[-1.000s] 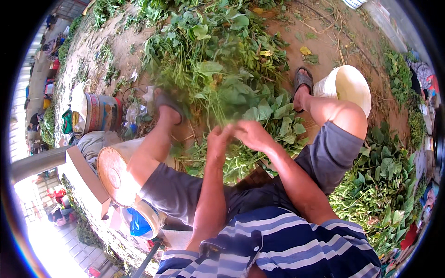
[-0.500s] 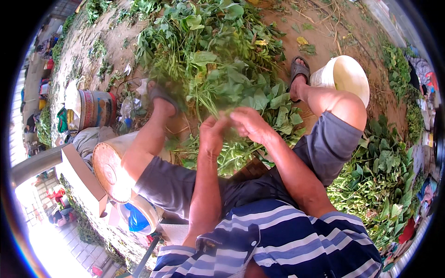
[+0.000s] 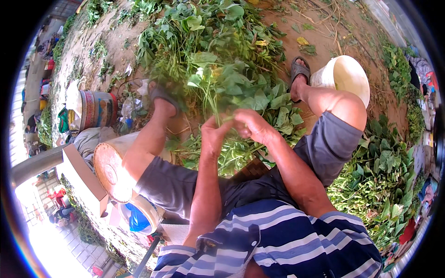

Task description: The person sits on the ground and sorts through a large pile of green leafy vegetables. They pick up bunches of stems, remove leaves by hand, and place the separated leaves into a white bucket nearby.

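Note:
I sit low with my knees apart over a heap of leafy green stems (image 3: 218,51) on bare earth. My left hand (image 3: 214,135) grips the lower ends of a leafy bunch (image 3: 211,90) that stands up in front of me. My right hand (image 3: 252,125) is closed on the same stems just beside the left, fingers curled over them. More cut greens (image 3: 241,153) lie between my legs under both hands.
A white bucket (image 3: 345,76) stands by my right foot. A round woven tray (image 3: 110,172) and a blue-lined tub (image 3: 139,217) sit at my left. A striped can (image 3: 95,109) stands farther left. Piled greens (image 3: 380,185) lie at my right.
Both hands have stayed together on the stems and lifted the bunch slightly; its leaves now stand higher. The view has shifted a little.

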A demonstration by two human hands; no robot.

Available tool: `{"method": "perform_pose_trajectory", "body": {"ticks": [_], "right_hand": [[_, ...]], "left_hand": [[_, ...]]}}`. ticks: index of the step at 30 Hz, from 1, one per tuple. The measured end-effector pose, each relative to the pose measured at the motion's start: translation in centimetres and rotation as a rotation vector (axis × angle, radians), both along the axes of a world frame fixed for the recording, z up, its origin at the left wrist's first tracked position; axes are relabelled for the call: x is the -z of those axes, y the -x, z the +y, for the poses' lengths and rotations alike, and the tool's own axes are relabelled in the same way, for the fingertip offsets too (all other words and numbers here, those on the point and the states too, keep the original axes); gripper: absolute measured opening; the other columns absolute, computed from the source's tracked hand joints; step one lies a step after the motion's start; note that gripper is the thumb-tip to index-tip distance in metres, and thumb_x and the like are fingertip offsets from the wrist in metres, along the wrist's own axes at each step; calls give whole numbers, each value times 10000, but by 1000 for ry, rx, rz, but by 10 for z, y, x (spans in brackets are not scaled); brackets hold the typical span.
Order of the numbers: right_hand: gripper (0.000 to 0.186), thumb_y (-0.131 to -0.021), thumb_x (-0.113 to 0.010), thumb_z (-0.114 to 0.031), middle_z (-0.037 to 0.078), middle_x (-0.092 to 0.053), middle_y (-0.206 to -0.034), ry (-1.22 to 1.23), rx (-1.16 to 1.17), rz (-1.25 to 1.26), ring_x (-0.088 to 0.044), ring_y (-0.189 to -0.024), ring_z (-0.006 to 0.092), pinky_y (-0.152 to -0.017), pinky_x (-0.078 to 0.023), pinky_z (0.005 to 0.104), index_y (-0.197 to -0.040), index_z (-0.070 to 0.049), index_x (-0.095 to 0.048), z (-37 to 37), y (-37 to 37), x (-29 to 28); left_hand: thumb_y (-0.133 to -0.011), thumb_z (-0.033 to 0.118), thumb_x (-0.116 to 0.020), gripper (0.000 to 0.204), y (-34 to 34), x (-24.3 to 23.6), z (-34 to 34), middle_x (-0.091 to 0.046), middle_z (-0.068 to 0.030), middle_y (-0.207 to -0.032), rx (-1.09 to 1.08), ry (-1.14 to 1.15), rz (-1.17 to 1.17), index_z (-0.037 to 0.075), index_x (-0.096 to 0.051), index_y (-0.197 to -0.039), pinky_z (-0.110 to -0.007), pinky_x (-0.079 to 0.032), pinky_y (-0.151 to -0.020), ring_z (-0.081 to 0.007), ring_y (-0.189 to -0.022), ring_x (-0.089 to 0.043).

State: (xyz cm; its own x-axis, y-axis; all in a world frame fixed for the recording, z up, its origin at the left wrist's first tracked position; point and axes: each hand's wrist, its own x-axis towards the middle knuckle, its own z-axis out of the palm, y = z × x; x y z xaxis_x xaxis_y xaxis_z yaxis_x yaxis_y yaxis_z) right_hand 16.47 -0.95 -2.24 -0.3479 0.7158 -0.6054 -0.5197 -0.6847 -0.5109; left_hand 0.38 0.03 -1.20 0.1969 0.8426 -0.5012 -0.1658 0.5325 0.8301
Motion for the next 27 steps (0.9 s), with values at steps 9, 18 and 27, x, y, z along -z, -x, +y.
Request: {"method": "perform_pose_trajectory", "body": {"ticks": [9, 18, 27], "right_hand": [[129, -888, -559, -181, -49, -412, -596, 25, 43, 62, -310, -449, 57, -408, -214, 239, -788, -99, -554, -1, -2, 3], [224, -863, -538, -173, -42, -370, -557, 22, -28, -24, -306, -433, 79, -417, -211, 266, -668, -142, -431, -2, 1, 8], [201, -843, -530, -183, -33, -386, -559, -322, -45, -336, -327, -464, 72, -391, -262, 275, -662, -99, -500, -10, 3, 29]], "left_hand": [[-803, 13, -733, 181, 1, -3, 0, -689, -21, -873, -9, -12, 44, 1, -683, -976, -236, -486, -713, -87, -766, -612], [-803, -6, -716, 163, 6, 4, -2, -688, -16, -861, 40, -76, 108, -4, -689, -964, -224, -479, -685, -80, -748, -604], [-814, 100, -710, 191, 2, 9, -4, -660, -4, -861, 81, -60, 303, 19, -702, -986, -246, -436, -656, -92, -746, -568]]}}
